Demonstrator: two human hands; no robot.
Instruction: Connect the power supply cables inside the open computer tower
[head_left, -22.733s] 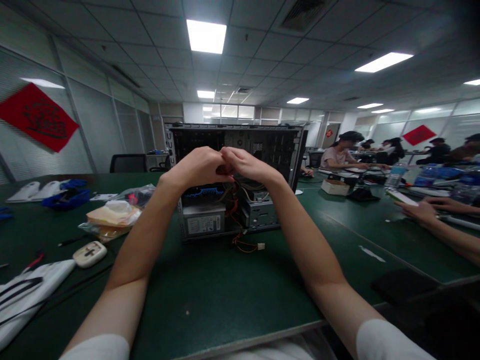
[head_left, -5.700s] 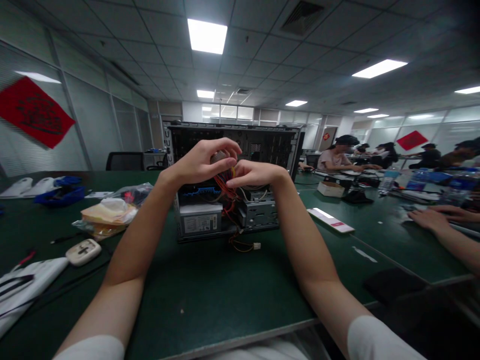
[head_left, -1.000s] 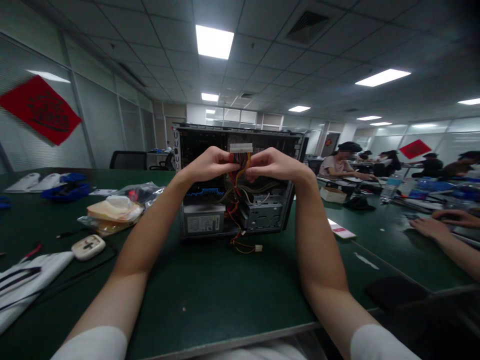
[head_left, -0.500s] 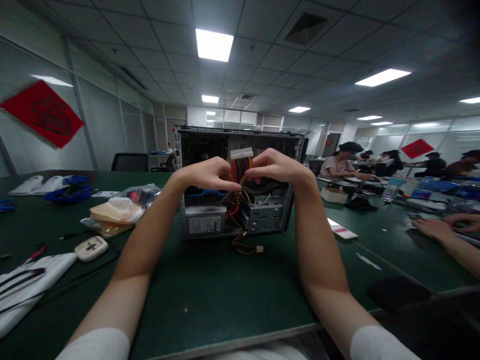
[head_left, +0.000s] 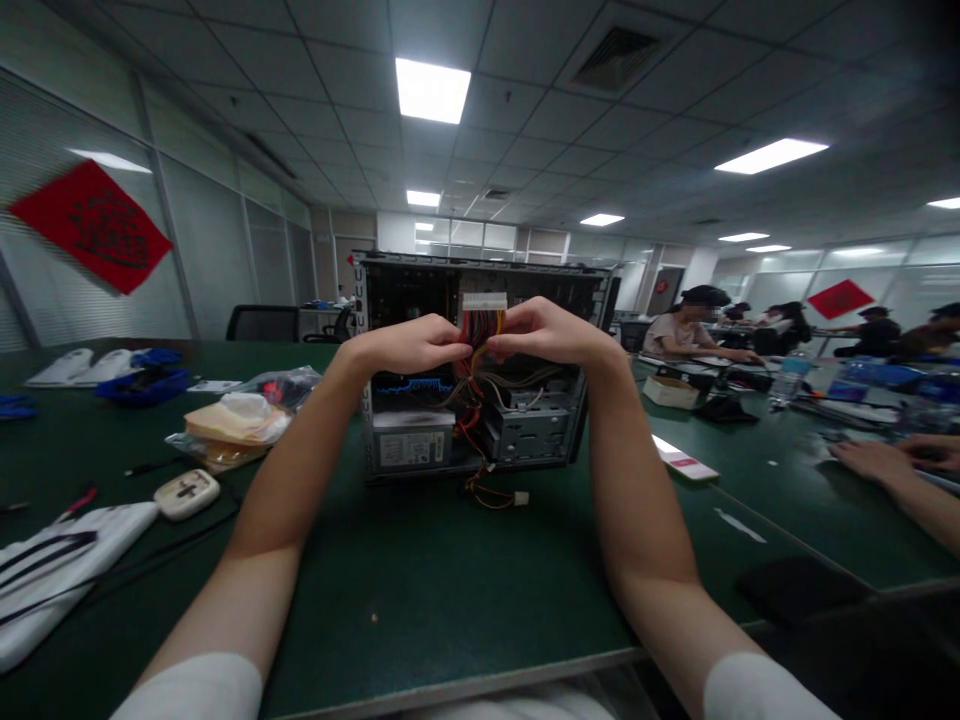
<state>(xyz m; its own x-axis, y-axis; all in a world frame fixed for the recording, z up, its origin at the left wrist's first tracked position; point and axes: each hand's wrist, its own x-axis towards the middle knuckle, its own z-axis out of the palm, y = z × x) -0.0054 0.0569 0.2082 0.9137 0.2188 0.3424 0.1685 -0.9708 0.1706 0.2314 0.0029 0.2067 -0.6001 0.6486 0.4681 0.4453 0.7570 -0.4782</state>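
Both hands meet in front of an open computer case point(head_left: 480, 262) that stands on the green table. Between them rises a bundle of coloured power cables point(head_left: 482, 325), topped by a wide white connector point(head_left: 485, 300). My left hand point(head_left: 420, 343) is closed, pinching the bundle from the left. From the right, my right hand point(head_left: 544, 328) grips the same wires just below the connector. Inside the case a silver power supply point(head_left: 411, 447) sits at lower left, and a metal drive cage point(head_left: 534, 437) at lower right. A small white plug point(head_left: 520, 498) on thin wires lies on the table before the case.
Left on the table point(head_left: 450, 600) lie a plastic bag of parts point(head_left: 240, 420), a white earphone case point(head_left: 186, 494), a white pouch point(head_left: 75, 560) and blue items point(head_left: 142, 380). At right are a phone point(head_left: 684, 458), a small box point(head_left: 670, 391) and a co-worker's hands point(head_left: 885, 460).
My left fingers have moved up the cable bundle and closed nearer the connector. The connector now sits more level. My right hand stays almost in place.
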